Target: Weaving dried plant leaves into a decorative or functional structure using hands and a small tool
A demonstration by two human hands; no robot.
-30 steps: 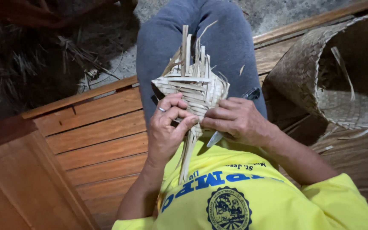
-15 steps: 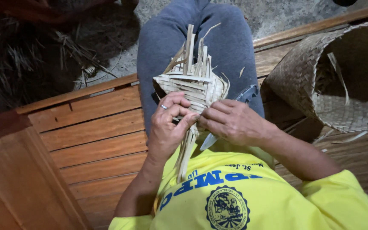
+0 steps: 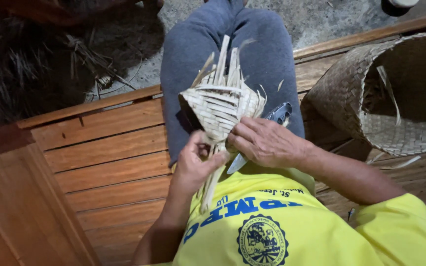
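A small half-woven pouch of pale palm strips [image 3: 221, 104] rests over my lap, its loose strip ends sticking up and away from me. My left hand [image 3: 196, 164] pinches the long strips that trail from its lower tip toward my yellow shirt. My right hand [image 3: 264, 143] presses on the pouch's right lower side and also grips a knife [image 3: 278, 114]; the dark handle shows above my fingers and the blade tip pokes out below them.
A large woven basket [image 3: 351, 83] lies on its side at the right, mouth toward me, with a loose strip inside. I sit on a wooden plank bench [image 3: 109, 148]. Dry leaf litter [image 3: 40, 64] lies on the ground at upper left.
My left hand slid down from the pouch's face to the trailing strips at its lower tip. The pouch tilted slightly, and my right hand shifted a little toward it.
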